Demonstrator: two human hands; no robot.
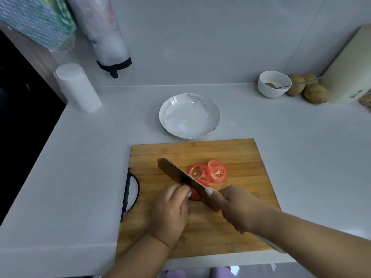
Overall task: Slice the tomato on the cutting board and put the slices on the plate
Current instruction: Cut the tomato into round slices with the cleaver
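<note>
Head view: a wooden cutting board (200, 223) is laid on the white table (80, 167), with a black handle at its left edge. The remaining tomato (194, 194) is pinned on the board by the left hand (170, 213), fingers (185, 194) curled narrow onto it, and it is mostly hidden by hand and blade. A knife (180, 178) is gripped by the right hand (239, 207), fingers closed around the handle, thumb pressed on the blade's side; the blade is angled up-left across the tomato, tip toward the board's far left. Cut slices (208, 171) are seen overlapping flat on the board just right of the blade, apart from the hands. A white plate (166, 117) is placed on the table just beyond the board's far edge, no slices in it. Farther back, a paper roll (78, 89) is stood at left, and a white bowl (271, 91) with a spoon is set beside potatoes (313, 93) at right.
</note>
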